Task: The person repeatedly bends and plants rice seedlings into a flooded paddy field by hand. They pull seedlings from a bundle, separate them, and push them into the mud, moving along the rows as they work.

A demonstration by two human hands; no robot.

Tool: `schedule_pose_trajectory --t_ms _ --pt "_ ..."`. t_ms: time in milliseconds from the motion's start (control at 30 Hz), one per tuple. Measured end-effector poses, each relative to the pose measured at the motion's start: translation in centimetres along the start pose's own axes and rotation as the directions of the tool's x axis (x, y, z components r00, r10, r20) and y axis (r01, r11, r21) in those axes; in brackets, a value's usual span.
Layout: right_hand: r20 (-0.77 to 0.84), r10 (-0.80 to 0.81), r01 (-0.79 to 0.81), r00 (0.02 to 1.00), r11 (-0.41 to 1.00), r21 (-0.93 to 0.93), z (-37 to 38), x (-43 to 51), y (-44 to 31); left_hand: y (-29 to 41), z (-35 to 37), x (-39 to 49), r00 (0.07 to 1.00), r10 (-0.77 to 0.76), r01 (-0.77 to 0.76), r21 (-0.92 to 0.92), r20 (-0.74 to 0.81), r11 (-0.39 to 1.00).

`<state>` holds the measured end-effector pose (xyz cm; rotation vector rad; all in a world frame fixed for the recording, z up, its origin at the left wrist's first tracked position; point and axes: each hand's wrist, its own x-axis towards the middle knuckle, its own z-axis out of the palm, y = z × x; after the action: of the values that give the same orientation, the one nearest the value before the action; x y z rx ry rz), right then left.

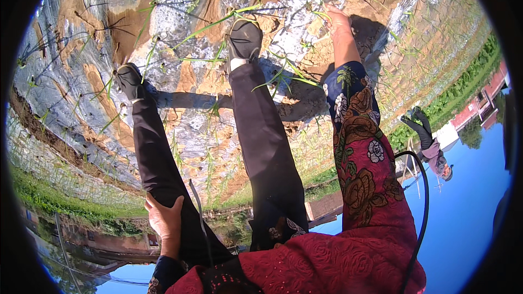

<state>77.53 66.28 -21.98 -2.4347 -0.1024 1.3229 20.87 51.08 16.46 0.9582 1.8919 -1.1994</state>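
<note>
My left hand (165, 217) rests on the dark trouser leg (163, 151) near the knee, thumb and fingers spread, holding nothing. On the right, my right arm in a flowered sleeve (359, 139) reaches down to the ground. My right hand (338, 20) is bent close to a narrow green leaf (323, 15) by the plastic film. Its fingertips are small and partly hidden, so whether they pinch the leaf is unclear. Slender green seedlings (286, 71) grow through holes in the clear plastic mulch film (171, 20), which is smeared with brown soil (130, 28).
My dark shoes (245, 38) stand on the film among seedlings. A black cable (427, 196) loops beside my right arm. Another person (433, 153) stands farther off at right. Beyond lie a leafy green strip (445, 106) and brick buildings (482, 100). A soil furrow (61, 147) runs at left.
</note>
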Motion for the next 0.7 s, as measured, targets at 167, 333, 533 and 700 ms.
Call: schedule_pose_trajectory --t_ms 167,333,533,700 --pt "0.058 0.066 -0.086 0.996 0.873 0.48 2.3 -1.0 1.9 -0.2 0.1 0.0 1.0 0.018 -0.018 0.0 -0.007 1.0" --pt "0.04 0.142 -0.131 0.989 0.721 0.681 3.6 -1.9 2.5 -0.3 0.7 -0.1 1.0 0.008 -0.008 -0.004 -0.004 1.0" --pt "0.114 0.082 -0.14 0.99 0.663 0.735 3.4 -3.2 1.6 -1.1 1.8 -0.1 0.999 0.019 -0.02 -0.034 -0.029 0.999" --pt "0.017 0.089 -0.073 0.996 0.678 0.731 3.0 -4.4 1.2 -1.5 1.8 0.1 0.996 0.057 -0.059 -0.026 -0.072 0.998"
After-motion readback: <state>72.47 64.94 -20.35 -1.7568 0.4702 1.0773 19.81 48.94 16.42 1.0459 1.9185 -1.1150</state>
